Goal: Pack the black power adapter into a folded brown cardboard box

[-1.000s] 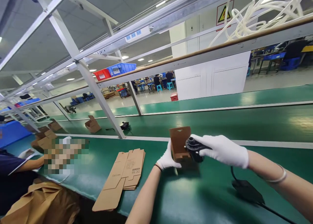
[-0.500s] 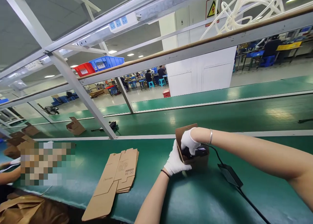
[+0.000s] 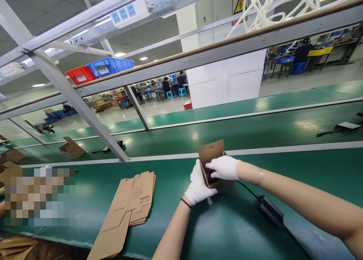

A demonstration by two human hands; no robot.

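A small brown cardboard box [image 3: 210, 152] stands open on the green belt [image 3: 232, 229], its flap raised. My left hand [image 3: 198, 184], in a white glove, grips the box's left side. My right hand [image 3: 224, 168], also gloved, lies over the box's opening, pressing a black part down inside it; only a dark sliver of that part shows. A black cable runs from the box to a black power adapter [image 3: 270, 210] lying on the belt to the right.
A stack of flat cardboard blanks [image 3: 133, 201] lies to the left. More boxes [image 3: 70, 148] and a black device [image 3: 119, 143] sit on the far belt lane. A slanted metal frame post [image 3: 79, 105] rises at the left. Red and blue bins [image 3: 98, 69] rest on the overhead shelf.
My right hand carried the black part from in front of the box down into it and now covers the opening. The adapter trailed along to the right of the box.
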